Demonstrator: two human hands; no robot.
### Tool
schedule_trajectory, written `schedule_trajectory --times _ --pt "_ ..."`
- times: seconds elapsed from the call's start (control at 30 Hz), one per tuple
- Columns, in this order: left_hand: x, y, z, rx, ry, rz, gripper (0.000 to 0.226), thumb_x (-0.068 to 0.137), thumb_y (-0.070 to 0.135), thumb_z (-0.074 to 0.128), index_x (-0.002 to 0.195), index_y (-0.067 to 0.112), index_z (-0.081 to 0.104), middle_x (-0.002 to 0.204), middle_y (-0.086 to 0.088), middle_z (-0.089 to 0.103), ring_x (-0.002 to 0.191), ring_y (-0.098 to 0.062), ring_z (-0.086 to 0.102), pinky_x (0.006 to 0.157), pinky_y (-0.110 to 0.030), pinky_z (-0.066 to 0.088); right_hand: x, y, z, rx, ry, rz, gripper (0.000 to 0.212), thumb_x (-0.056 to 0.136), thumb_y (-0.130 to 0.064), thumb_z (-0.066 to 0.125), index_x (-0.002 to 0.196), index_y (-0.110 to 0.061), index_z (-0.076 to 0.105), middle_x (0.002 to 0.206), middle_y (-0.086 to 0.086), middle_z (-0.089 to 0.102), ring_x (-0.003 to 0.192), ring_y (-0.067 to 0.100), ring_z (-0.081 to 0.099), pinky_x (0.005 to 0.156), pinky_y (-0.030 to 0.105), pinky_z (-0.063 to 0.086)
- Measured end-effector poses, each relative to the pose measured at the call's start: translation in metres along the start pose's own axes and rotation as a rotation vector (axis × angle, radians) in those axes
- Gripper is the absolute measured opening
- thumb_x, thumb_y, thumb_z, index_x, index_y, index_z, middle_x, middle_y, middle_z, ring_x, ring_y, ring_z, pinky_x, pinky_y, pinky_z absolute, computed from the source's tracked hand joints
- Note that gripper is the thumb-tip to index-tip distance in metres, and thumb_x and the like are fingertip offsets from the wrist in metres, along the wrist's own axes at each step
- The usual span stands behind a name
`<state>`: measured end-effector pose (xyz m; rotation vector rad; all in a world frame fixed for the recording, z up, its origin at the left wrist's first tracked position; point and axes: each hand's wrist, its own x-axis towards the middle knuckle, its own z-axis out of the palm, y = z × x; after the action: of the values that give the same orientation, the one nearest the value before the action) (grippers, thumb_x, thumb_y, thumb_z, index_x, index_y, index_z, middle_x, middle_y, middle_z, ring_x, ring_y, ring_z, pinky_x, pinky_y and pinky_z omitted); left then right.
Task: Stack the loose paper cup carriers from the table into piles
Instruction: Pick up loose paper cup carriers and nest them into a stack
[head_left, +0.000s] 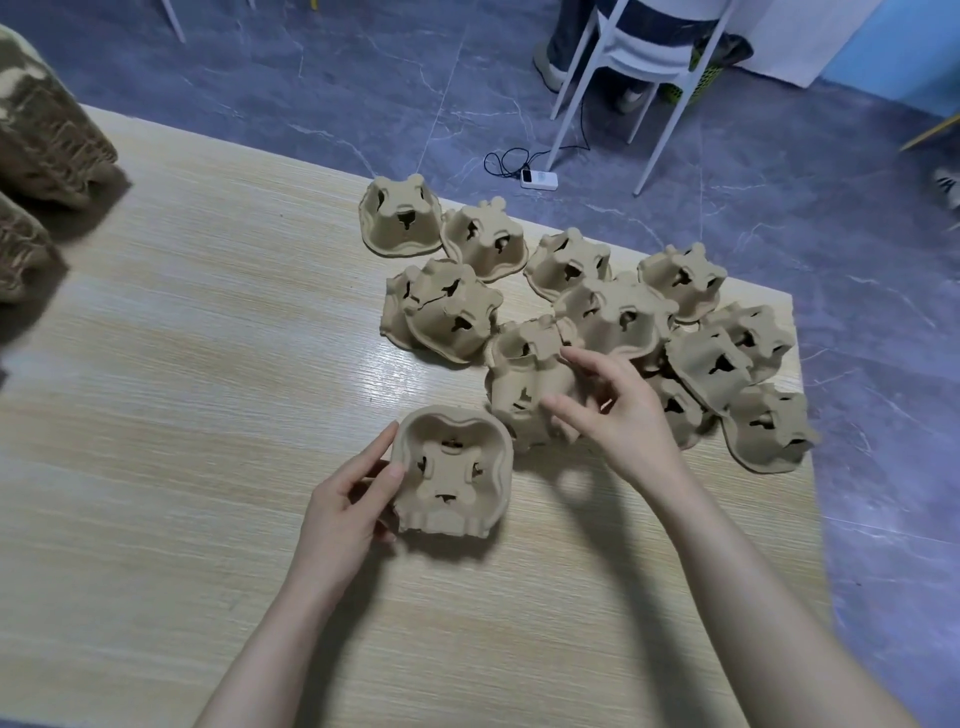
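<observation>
A tan moulded-pulp cup carrier (453, 474), hollow side up, is held at its left rim by the left hand (345, 512) on the pale wood-grain tabletop (182, 415). Just beyond, the right hand (618, 410) hovers with its grip open over a heap of rough, fibrous loose carriers (613, 317).

Left hand (347, 506) grips a carrier (453, 475) by its left rim, thumb on the rim's inner side, fingers behind the wall; carrier's open side faces the camera, bottom edge on the table (182, 415). Right hand (621, 410) spread, fingers loose, holding nothing, hovering over a tilted carrier (530, 384). Loose carriers (613, 312) scattered beyond the right fingertips. Stacked piles (41, 135) well left of the left fingers.
</observation>
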<state>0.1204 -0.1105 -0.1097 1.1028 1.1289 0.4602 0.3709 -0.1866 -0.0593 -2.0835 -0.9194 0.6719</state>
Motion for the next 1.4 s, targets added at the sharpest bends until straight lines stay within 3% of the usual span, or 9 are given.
schedule_trajectory --times 0.23,0.37,0.6,0.87,0.97,1.07,1.13,1.27,1.4 --pt "-0.002 0.002 0.005 -0.026 0.017 -0.018 0.040 0.092 0.013 0.063 0.125 0.037 0.063 0.078 0.015 0.070 0.058 -0.005 0.053 0.059 -0.035 0.047 -0.014 0.007 -0.012 0.129 -0.006 0.062 0.031 0.076 -0.013 0.082 0.104 -0.023 0.073 0.077 -0.019 0.062 0.059 -0.003 0.047 0.062 0.010 0.038" --pt "-0.004 0.003 0.007 -0.027 0.006 -0.025 0.041 0.092 0.014 0.063 0.126 0.036 0.062 0.077 0.014 0.070 0.057 -0.005 0.054 0.059 -0.035 0.048 -0.025 0.006 -0.017 0.141 -0.031 0.020 0.025 0.078 -0.008 0.079 0.090 -0.030 0.074 0.073 -0.010 0.063 0.054 0.000 0.045 0.056 0.011 0.037" --pt "-0.008 0.005 0.020 -0.016 -0.054 -0.053 0.042 0.092 0.014 0.063 0.129 0.036 0.060 0.078 0.013 0.071 0.061 -0.006 0.057 0.055 -0.029 0.050 -0.044 0.001 -0.033 0.090 0.125 -0.169 0.027 0.082 0.004 0.071 0.087 -0.022 0.072 0.087 -0.006 0.064 0.076 0.007 0.058 0.067 0.013 0.040" --pt "-0.008 0.004 0.028 0.017 -0.109 -0.049 0.041 0.093 0.018 0.062 0.131 0.035 0.060 0.081 0.009 0.072 0.062 -0.007 0.058 0.060 -0.033 0.050 -0.072 0.000 -0.016 0.039 0.069 -0.382 0.027 0.081 0.012 0.068 0.089 -0.014 0.071 0.101 0.002 0.063 0.096 0.016 0.059 0.075 0.017 0.041" --pt "-0.008 0.004 0.027 0.020 -0.107 -0.045 0.035 0.095 0.023 0.060 0.126 0.038 0.063 0.111 0.000 0.073 0.069 -0.004 0.064 0.059 -0.029 0.052 -0.082 0.006 -0.004 0.012 0.043 -0.394 0.020 0.083 0.005 0.065 0.091 -0.012 0.071 0.104 0.002 0.061 0.103 0.012 0.057 0.080 0.013 0.040" --pt "-0.010 0.004 0.027 0.039 -0.113 -0.031 0.027 0.096 0.036 0.054 0.118 0.047 0.065 0.131 -0.008 0.061 0.098 -0.015 0.069 0.068 -0.027 0.053 -0.090 0.010 0.004 -0.038 0.042 -0.424 0.012 0.086 -0.005 0.061 0.092 -0.010 0.071 0.106 0.000 0.059 0.107 0.006 0.055 0.085 0.011 0.039" --pt "-0.012 0.005 0.028 0.064 -0.119 -0.023 0.030 0.095 0.046 0.047 0.120 0.048 0.064 0.131 -0.008 0.064 0.096 -0.012 0.069 0.065 -0.027 0.054 -0.093 0.014 0.006 -0.065 0.048 -0.451 0.013 0.086 -0.009 0.059 0.092 -0.008 0.071 0.107 -0.001 0.058 0.108 0.006 0.055 0.087 0.013 0.041" --pt "-0.013 0.002 0.028 0.089 -0.117 -0.009 0.046 0.088 0.066 0.039 0.125 0.050 0.061 0.128 0.011 0.066 0.120 -0.022 0.060 0.101 -0.048 0.049 -0.098 0.025 0.008 -0.139 0.010 -0.498 0.013 0.086 -0.012 0.061 0.095 -0.010 0.071 0.109 0.001 0.059 0.106 0.013 0.058 0.084 0.028 0.050" --pt "-0.014 0.004 0.028 0.070 -0.145 0.020 0.046 0.082 0.077 0.049 0.120 0.055 0.062 0.131 -0.001 0.063 0.126 -0.027 0.055 0.106 -0.055 0.044 -0.104 0.030 0.010 -0.203 -0.035 -0.483 0.014 0.086 -0.021 0.061 0.097 -0.016 0.070 0.114 -0.005 0.058 0.105 0.015 0.060 0.077 0.037 0.053"
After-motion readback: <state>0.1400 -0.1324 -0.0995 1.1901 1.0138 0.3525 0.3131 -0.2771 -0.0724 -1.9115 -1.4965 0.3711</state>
